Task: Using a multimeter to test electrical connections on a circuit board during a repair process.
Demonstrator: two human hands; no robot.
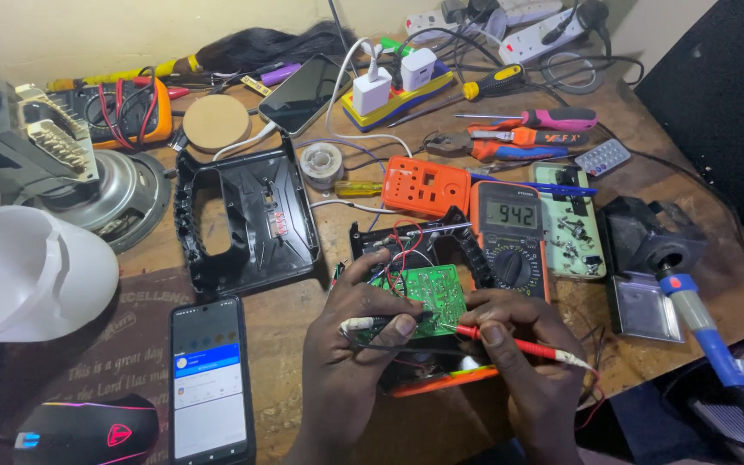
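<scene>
Two bare hands are seen from above, the left hand and the right hand. No gloves, rings or watch are worn on either. Both wrists and forearms are uncovered, with no sleeves in view. Short, unpainted nails are shown on the fingers.

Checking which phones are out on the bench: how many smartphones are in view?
2. One smartphone lies screen lit at the near edge, left of the hands; another smartphone, dark, lies at the back beside the white chargers. Clutter may hide others.
</scene>
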